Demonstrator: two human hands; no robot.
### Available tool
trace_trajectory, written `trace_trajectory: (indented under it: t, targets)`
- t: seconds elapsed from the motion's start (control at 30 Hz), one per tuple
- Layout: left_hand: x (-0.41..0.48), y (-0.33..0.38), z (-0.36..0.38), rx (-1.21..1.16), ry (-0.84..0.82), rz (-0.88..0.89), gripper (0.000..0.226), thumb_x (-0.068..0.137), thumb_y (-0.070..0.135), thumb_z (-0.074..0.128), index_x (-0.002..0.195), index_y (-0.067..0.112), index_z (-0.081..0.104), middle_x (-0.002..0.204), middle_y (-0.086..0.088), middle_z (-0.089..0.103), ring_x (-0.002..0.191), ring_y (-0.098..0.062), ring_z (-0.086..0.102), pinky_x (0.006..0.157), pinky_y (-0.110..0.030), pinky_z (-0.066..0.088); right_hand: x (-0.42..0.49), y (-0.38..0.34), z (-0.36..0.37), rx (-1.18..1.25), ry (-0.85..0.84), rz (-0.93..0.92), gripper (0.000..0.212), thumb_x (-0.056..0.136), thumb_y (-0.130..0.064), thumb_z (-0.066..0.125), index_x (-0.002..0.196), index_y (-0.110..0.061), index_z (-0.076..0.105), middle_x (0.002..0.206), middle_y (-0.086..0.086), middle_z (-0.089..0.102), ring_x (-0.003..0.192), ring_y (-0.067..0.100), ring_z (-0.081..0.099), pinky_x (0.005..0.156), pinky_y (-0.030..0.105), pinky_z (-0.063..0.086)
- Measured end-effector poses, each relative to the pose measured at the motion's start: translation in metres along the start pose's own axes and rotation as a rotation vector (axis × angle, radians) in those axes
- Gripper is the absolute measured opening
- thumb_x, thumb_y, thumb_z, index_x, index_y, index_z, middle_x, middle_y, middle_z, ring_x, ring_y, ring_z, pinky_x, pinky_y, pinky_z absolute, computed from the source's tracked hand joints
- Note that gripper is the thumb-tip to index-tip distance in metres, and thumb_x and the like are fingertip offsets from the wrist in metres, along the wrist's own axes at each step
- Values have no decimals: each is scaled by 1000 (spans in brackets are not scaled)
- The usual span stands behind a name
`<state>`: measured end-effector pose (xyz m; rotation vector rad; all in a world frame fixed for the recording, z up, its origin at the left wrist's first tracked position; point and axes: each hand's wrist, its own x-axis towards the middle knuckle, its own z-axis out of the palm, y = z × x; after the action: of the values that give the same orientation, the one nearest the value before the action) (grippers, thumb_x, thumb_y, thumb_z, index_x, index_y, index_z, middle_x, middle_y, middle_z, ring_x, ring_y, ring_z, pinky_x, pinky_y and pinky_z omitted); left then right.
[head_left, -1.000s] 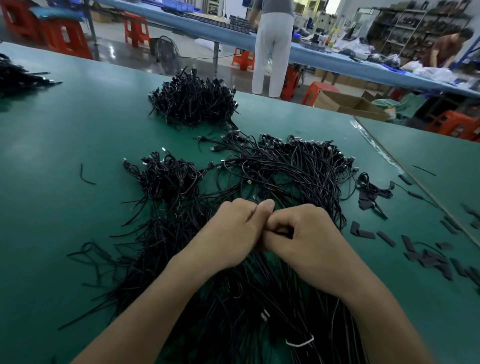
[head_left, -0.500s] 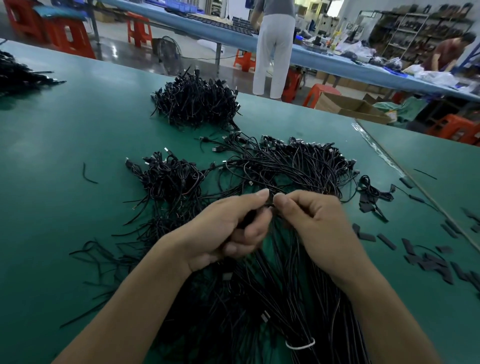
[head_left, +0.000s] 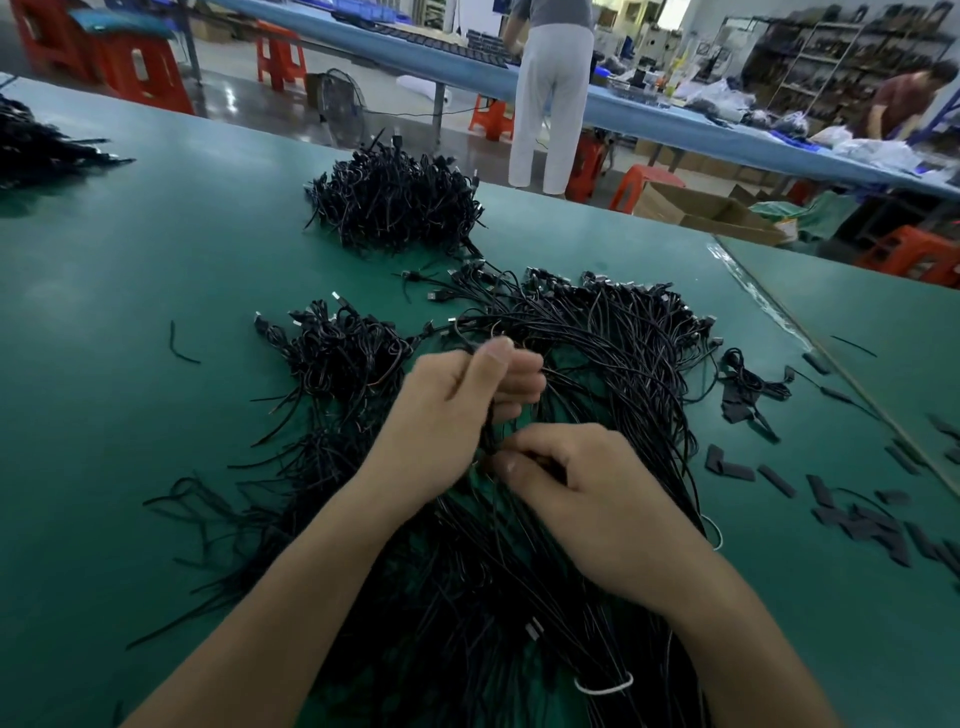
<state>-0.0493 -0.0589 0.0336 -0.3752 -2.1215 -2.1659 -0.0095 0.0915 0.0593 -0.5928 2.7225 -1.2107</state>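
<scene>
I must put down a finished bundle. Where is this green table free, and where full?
Free: the wide left table stretch between far-left pile and middle piles, bearing one cable scrap; also the near right corner. Crowded: loose cables around left hand and right hand; black strips beside them.

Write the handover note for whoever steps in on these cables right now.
Left hand: raised, pinches a black cable between thumb and fingers.
Right hand: just below it, apparently pinching the same cable.
Things: loose cables spread under both hands on the green table; black strips lie to the right.
Done, it seems: a near heap of coiled cables and a far heap.
Left: probably coil this cable, then work through the loose cables.
</scene>
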Motion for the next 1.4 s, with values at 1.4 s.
trace_trajectory:
  t: [1.4]
  targets:
    - [-10,9,11,-475,-349,-603,64,94,63,45,113,6,69,68,0,62,62,-22,70,36,-25,47,7,-8,-3,215,461,-110,19,84,-21,78,76,-28,62,67,-7,67,60,12,67,50,27,55]
